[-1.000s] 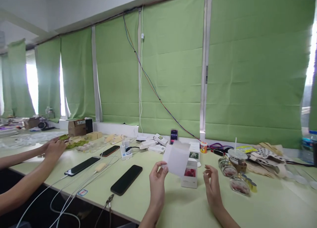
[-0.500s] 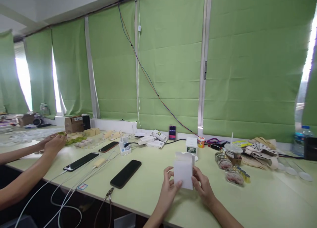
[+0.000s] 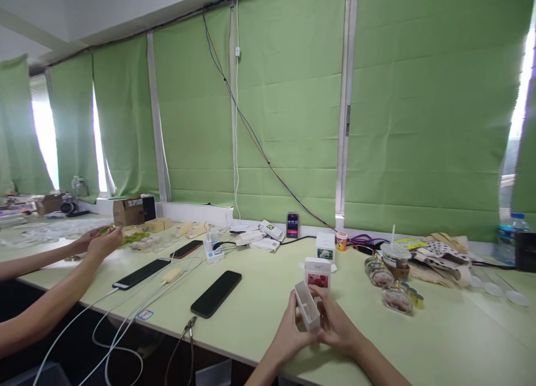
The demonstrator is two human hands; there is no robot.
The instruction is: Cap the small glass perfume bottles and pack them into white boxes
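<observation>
A small white paper box (image 3: 307,306) is between my two hands above the front of the table, tilted with its open, hollow end facing me. My left hand (image 3: 288,331) grips its left side and bottom. Against its right side, my right hand (image 3: 335,322) has its fingers closed. Directly behind my fingers stands a white box with a red flower picture (image 3: 317,274); whether my right fingertips touch it I cannot tell. Farther back is another white box with a white flower picture (image 3: 325,249).
A black phone (image 3: 216,294) lies left of my hands. Charging cables (image 3: 138,313) hang over the table edge. Right of me are clear packs (image 3: 396,299), a lidded cup (image 3: 395,255) and cloths (image 3: 439,260). Another person's hands (image 3: 103,243) work at far left.
The white box in my hands has gone from upright to tilted, turning its open end towards me. The red-flower box behind it has come into view.
</observation>
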